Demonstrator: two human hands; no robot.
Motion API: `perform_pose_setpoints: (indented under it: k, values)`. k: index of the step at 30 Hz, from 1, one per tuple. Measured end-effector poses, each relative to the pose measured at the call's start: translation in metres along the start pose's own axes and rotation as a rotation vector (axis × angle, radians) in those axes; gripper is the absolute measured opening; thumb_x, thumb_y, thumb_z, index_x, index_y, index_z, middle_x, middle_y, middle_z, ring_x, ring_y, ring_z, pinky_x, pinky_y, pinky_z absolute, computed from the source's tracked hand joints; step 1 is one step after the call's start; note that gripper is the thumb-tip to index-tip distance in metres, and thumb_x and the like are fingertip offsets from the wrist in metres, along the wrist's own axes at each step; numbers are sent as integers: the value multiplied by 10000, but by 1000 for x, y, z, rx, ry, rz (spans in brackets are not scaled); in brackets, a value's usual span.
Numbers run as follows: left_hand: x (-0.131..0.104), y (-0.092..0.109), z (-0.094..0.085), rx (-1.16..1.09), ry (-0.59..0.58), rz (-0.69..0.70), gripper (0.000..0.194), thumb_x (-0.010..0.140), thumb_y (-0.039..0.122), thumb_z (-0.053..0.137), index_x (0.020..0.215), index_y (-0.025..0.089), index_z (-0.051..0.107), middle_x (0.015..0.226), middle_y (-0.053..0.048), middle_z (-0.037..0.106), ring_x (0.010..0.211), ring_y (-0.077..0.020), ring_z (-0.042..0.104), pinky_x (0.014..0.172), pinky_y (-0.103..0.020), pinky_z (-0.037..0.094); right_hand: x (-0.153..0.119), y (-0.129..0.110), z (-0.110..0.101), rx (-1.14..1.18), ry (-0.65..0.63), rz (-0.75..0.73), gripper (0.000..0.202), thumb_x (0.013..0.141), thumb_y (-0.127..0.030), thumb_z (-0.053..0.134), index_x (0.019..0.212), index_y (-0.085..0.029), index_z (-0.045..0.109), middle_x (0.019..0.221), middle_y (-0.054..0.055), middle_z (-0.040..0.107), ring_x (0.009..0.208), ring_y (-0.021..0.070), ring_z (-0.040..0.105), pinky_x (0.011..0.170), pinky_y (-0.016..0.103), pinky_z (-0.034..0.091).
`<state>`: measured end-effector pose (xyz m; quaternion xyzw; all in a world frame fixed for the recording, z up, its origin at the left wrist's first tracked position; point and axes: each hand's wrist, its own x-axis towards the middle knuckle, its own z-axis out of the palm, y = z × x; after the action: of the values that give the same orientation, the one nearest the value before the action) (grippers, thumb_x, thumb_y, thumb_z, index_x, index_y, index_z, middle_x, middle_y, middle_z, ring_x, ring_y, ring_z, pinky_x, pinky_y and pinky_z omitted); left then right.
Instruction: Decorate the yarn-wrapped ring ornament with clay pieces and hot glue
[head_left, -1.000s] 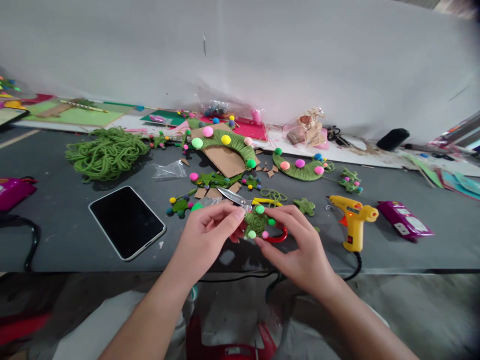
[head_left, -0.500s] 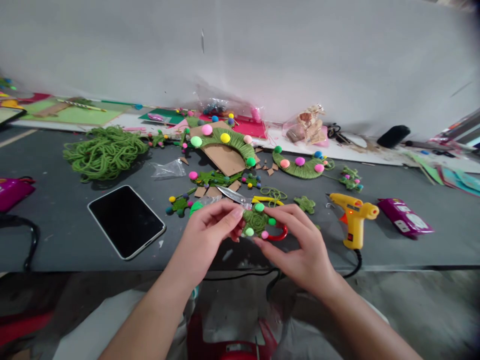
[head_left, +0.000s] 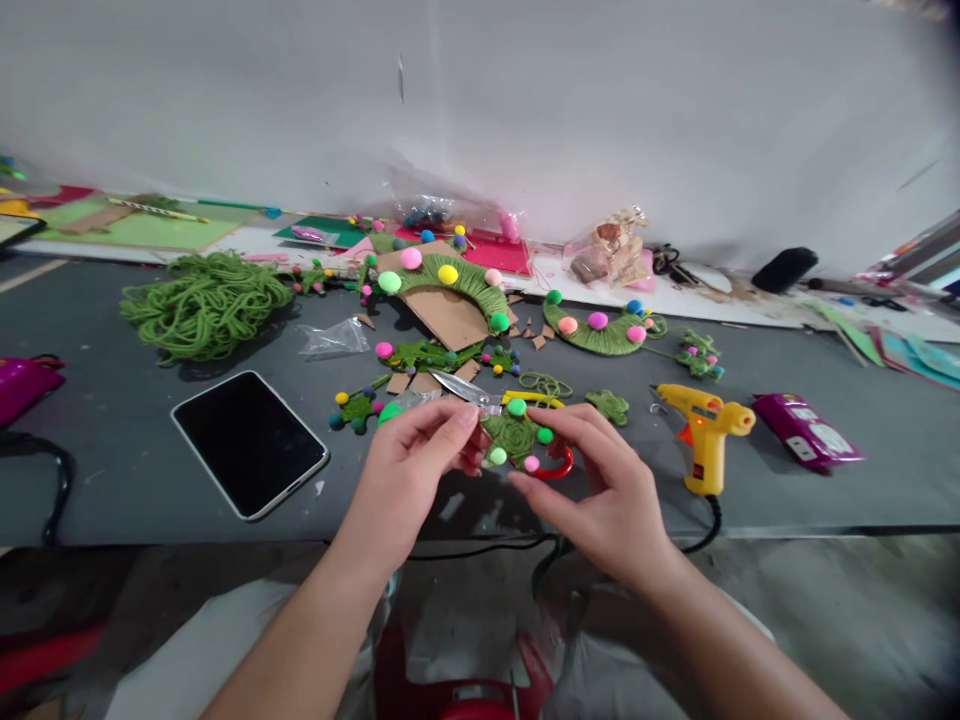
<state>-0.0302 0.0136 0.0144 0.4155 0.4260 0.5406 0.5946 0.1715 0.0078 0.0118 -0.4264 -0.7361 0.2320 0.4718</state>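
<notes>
Between my hands, over the near table edge, is a small green yarn star [head_left: 512, 438] with green and pink pompoms on its points. My left hand [head_left: 420, 450] pinches its left side between thumb and fingers. At the right side, my right hand [head_left: 600, 480] has its index finger by a green pompom and its thumb by the pink one. Scissors [head_left: 466, 388] with red and yellow handles lie behind the star, partly covered by it and by my right hand. A plain green yarn star [head_left: 609, 406] rests just beyond my right fingers.
A yellow glue gun [head_left: 705, 430] with its light on stands to the right, beside a purple packet [head_left: 806, 430]. At left are a tablet [head_left: 251, 445] and a heap of green yarn [head_left: 206, 305]. Behind lie yarn-wrapped arcs with pompoms [head_left: 469, 285] and cardboard scraps [head_left: 399, 383].
The star has turned slightly in my fingers, showing more of its face. My right index finger has shifted a little about its edge. The whole view has moved slightly.
</notes>
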Motion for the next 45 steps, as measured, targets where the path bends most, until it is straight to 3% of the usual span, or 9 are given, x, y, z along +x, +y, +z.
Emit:
perform_pose_setpoints:
  k: [6, 10, 15, 18, 28, 33, 38, 41, 45]
  values:
    - [1, -1, -1, 54, 19, -8, 160, 864, 379, 877, 890, 224, 851, 770, 6, 713, 652, -86, 637, 630, -167, 537, -1, 3, 1, 33, -39, 19, 528, 857, -185, 833, 1357, -265, 684, 1123, 53, 680, 909, 147, 652, 801, 262, 613]
    - [3, -2, -2, 69, 77, 8, 156, 850, 386, 887, 890, 238, 859, 797, 5, 747, 659, -83, 654, 622, -148, 540, -3, 7, 1, 183, -34, 172, 681, 832, -253, 881, 1456, -329, 617, 1132, 29, 684, 912, 147, 646, 852, 284, 599]
    - [3, -1, -4, 91, 103, 15, 185, 847, 418, 886, 927, 253, 861, 858, -2, 773, 752, -110, 692, 662, -151, 571, 2, 6, -4, 505, -89, 467, 287, 878, -426, 845, 1101, -255, 784, 968, 35, 776, 822, 144, 681, 755, 260, 575]
    - [2, -2, -3, 113, 95, 14, 194, 849, 421, 885, 928, 245, 863, 854, -3, 774, 722, -100, 681, 653, -148, 567, 6, 4, -5, 577, -113, 522, 240, 903, -447, 818, 884, -209, 791, 823, 28, 770, 746, 117, 654, 697, 220, 531]
    - [3, -1, -3, 139, 111, 25, 194, 839, 425, 892, 926, 254, 865, 845, 0, 771, 702, -92, 666, 635, -139, 559, 6, 7, -8, 644, -103, 547, 248, 973, -420, 748, 880, -191, 720, 744, -19, 625, 666, 83, 534, 641, 217, 426]
    - [2, -1, -5, 151, 128, 31, 203, 843, 427, 888, 944, 252, 863, 846, -2, 764, 720, -103, 673, 652, -152, 576, 7, 6, -11, 816, -35, 557, 340, 1030, -416, 650, 787, -186, 590, 752, -30, 480, 662, 91, 508, 623, 232, 398]
    - [3, -2, -6, 150, 145, 28, 203, 840, 428, 890, 935, 251, 859, 880, -9, 772, 757, -119, 686, 664, -167, 592, 11, 7, -13, 795, 96, 527, 522, 1011, -438, 661, 594, -198, 459, 599, -49, 362, 527, 91, 373, 498, 254, 304]
    - [3, -1, -7, 136, 158, 31, 198, 835, 422, 894, 923, 249, 857, 882, -11, 770, 757, -125, 689, 671, -186, 604, 14, 14, -15, 738, 229, 535, 469, 978, -415, 711, 590, -183, 585, 577, -33, 447, 528, 93, 409, 496, 247, 325]
    - [1, 1, -6, 120, 169, 39, 195, 826, 415, 900, 898, 239, 854, 844, -10, 761, 741, -126, 686, 662, -192, 601, 16, 27, -20, 641, 381, 528, 203, 887, -403, 824, 865, -201, 825, 762, 20, 697, 628, 94, 500, 580, 227, 393]
